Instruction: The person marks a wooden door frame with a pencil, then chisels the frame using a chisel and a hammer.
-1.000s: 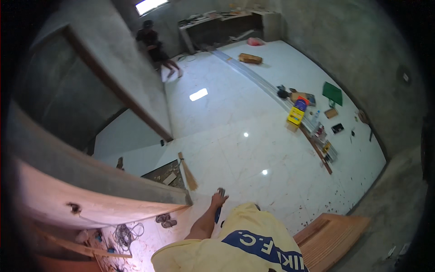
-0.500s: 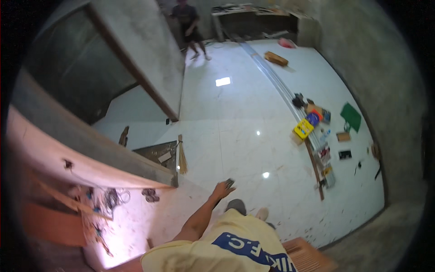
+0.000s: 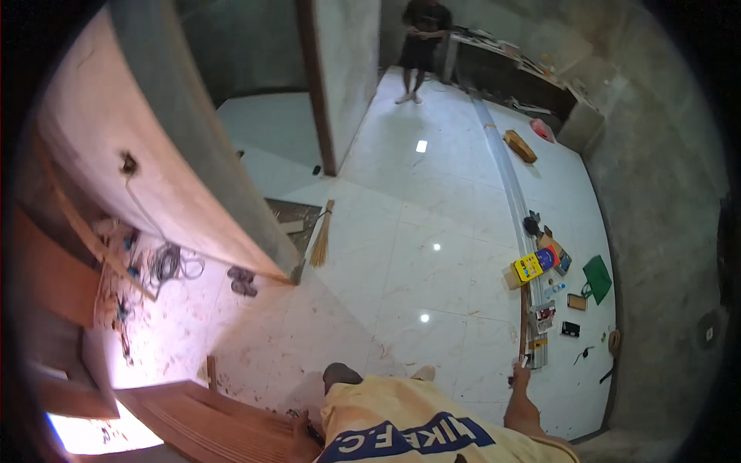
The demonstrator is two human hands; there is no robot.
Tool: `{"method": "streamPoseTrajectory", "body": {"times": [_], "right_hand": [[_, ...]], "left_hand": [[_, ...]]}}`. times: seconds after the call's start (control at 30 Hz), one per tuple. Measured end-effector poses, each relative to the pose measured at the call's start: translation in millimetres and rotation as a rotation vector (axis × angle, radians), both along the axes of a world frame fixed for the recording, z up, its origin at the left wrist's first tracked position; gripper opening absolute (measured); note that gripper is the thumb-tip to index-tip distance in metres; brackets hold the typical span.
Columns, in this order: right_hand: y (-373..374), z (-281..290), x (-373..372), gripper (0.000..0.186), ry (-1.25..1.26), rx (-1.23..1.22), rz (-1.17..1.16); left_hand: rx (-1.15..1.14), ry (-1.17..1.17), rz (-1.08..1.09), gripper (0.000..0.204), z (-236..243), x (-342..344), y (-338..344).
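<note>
At the bottom, left of my yellow shirt point(image 3: 386, 405), my left hand point(image 3: 301, 428) is closed on a dark-handled metal tool, beside a grooved wooden panel point(image 3: 201, 417). My right hand point(image 3: 521, 374) is out to the right of my body, its fingers closed round something small and pale that I cannot make out. My feet point(image 3: 341, 374) show past the shirt on white floor tiles.
A person point(image 3: 421, 35) stands at the back by a cluttered counter point(image 3: 502, 46). Metal lengths point(image 3: 502, 170), boxes point(image 3: 532, 266) and tools lie along the right. A straw broom point(image 3: 323, 239), sandals point(image 3: 241, 282) and coiled cable point(image 3: 170, 266) are at left, near a doorway.
The view has swung leftward, moving the room rightward. My left hand has dropped to beside the wooden panel; my right hand has appeared. The other person has stopped walking and stands upright.
</note>
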State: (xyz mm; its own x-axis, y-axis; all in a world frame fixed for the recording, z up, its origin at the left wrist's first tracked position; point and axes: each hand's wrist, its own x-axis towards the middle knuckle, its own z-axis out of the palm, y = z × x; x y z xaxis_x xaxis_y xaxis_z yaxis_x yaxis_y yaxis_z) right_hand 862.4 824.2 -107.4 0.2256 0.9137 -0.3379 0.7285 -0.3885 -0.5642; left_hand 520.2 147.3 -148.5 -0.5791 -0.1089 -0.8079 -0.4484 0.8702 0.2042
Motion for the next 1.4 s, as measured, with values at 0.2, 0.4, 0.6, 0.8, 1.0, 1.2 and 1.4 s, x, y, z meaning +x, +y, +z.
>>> {"method": "streamPoseTrajectory", "body": {"times": [0.2,0.4,0.6,0.8,1.0,1.2,1.4], "right_hand": [[-34,-17,-216,0.047,0.107,-0.284,0.703],[-215,58,-479,0.05,-0.099,-0.471,1.476],[-246,36,-602,0.053,-0.36,-0.392,1.744],[-257,-66,-711,0.027,-0.548,-0.063,2.137],[-464,47,-877,0.036,-0.31,-0.103,2.293],[-587,22,-961,0.053,-0.112,0.087,2.6],[-606,15,-981,0.069,-0.701,-0.114,2.12]], "left_hand": [[0.12,0.18,0.276,0.082,-4,26,-13],[0.053,0.123,0.733,0.079,61,46,-23],[0.093,0.235,0.849,0.086,19,13,-33],[0.153,0.23,0.82,0.074,17,-137,-48],[0.149,0.314,0.809,0.063,26,-270,-89],[0.113,0.407,0.868,0.052,31,-334,-145],[-0.031,0.459,1.037,0.076,-34,-222,-257]]}}
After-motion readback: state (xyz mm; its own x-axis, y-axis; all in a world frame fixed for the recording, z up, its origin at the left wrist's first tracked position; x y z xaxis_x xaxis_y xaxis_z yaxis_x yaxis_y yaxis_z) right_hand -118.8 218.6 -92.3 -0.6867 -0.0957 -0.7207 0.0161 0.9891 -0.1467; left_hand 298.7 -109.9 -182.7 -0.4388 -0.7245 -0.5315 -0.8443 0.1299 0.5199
